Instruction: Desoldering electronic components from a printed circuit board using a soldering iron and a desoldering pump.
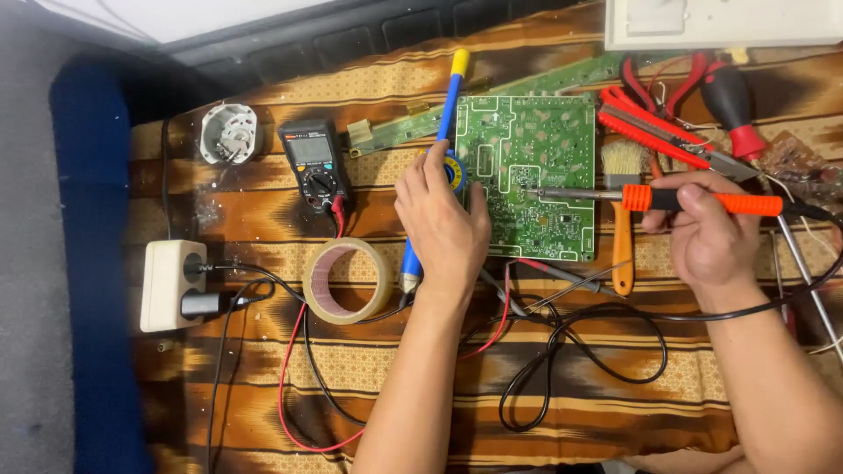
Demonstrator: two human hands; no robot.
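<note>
A green circuit board lies on a brown patterned cloth. My right hand grips an orange-handled soldering iron held level, its metal tip resting on the board's middle. My left hand presses down at the board's left edge, over a blue and yellow desoldering pump and beside a small solder reel.
A black multimeter with red and black leads, a roll of brown tape and a white power strip lie to the left. A brush, red pliers, a red screwdriver and a white box sit at the right.
</note>
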